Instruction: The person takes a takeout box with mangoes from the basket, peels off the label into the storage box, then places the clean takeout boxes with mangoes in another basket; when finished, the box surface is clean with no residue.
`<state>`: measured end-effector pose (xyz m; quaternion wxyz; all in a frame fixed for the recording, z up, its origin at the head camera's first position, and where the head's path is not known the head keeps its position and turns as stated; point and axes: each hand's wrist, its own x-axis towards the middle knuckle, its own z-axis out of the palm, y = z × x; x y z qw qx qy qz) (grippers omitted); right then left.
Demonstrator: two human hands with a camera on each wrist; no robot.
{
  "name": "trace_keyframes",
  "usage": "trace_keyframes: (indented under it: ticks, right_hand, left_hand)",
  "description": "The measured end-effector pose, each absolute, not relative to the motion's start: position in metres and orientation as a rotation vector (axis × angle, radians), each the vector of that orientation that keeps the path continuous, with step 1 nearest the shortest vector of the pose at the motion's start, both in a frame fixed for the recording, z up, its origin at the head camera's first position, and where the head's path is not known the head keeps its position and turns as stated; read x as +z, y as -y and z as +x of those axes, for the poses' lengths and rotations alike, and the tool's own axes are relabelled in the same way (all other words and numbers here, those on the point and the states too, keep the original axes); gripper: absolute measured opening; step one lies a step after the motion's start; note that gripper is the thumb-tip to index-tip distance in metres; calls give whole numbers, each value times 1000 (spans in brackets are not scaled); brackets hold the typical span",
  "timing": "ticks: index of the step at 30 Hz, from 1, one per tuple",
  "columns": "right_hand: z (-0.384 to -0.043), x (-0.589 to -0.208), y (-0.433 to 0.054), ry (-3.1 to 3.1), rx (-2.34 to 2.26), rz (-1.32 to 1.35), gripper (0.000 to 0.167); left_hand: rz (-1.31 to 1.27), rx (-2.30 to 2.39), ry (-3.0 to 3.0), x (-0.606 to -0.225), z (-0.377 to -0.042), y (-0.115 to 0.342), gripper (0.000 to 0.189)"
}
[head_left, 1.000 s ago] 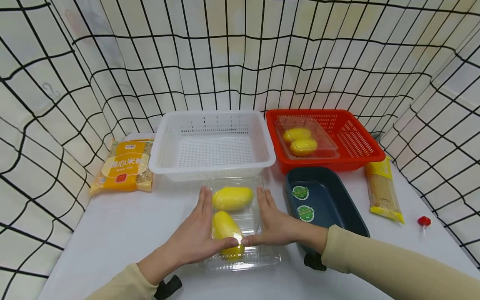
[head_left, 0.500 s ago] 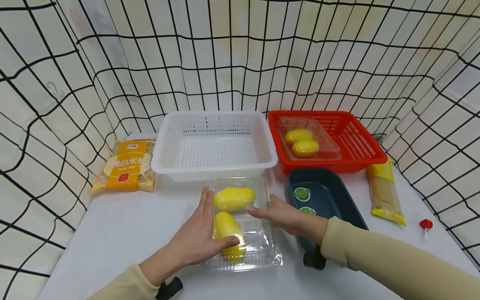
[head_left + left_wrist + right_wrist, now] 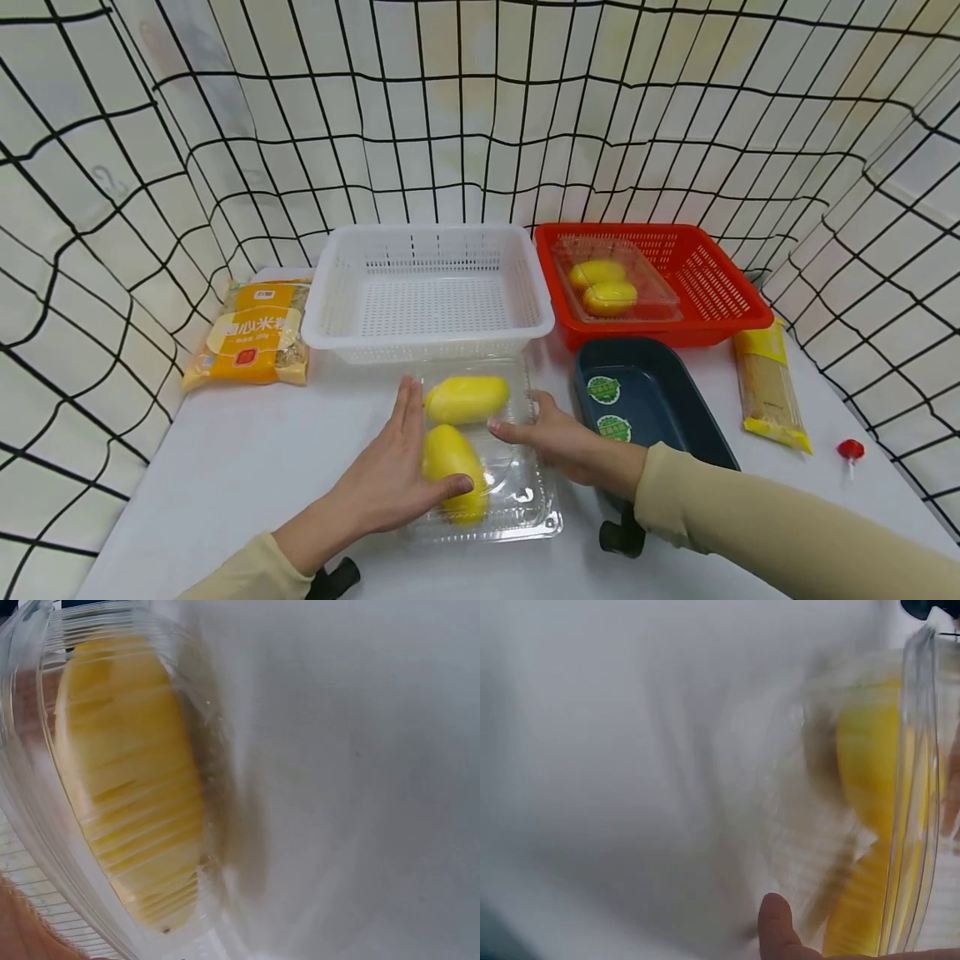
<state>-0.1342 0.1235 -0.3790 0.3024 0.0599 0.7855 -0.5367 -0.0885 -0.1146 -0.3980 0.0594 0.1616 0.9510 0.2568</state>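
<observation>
A clear plastic clamshell box (image 3: 517, 504) stands on the table between my hands, its lid down over the base. Inside lie two yellow mango-like fruits, one crosswise at the back (image 3: 467, 398) and one slanting at the front (image 3: 452, 467). My left hand (image 3: 386, 471) rests along the box's left side, fingers straight and thumb reaching over the lid. At the right side my right hand (image 3: 562, 437) pinches the rim, thumb over the lid, other fingers mostly hidden. The right wrist view shows one fingertip (image 3: 776, 919) low beside the box wall.
Behind the box stands a white basket (image 3: 427, 342). To its right, a red basket (image 3: 720, 300) holds another clear fruit box (image 3: 637, 283). A dark blue tray (image 3: 667, 400) sits right of my work. Outer items are an orange food bag (image 3: 251, 329), a yellow-ended packet (image 3: 768, 387) and a red lollipop (image 3: 851, 450).
My right hand has gone from straight fingers along the right side to a pinch on the rim there, its thumb farther back. My left hand has stayed almost still.
</observation>
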Motion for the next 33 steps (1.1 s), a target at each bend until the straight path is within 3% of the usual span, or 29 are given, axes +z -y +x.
trace_keyframes:
  ticks: [9,16,20,27,33]
  right_hand:
    - [-130,-379,-121,-1939,-1595,249,91]
    - [-132,-382,-123,-1823,-1607,184,72]
    - [-131,-381,-124,-1798,-1612,233,81]
    - [-132,-378,-122,-1883,-1514,242,79]
    - [-130,-374,-126,-1944,-1481,286,94]
  left_hand:
    - [529,859,-2859,-401,-87,120,125]
    - [541,899,-2846,-406,-89,123,122]
    - [514,934,-2852,-408,-89,124,120]
    - [502,1010,-2834,-410,-88,124,114]
    - [537,1040,-2845,-409,-91,128,109]
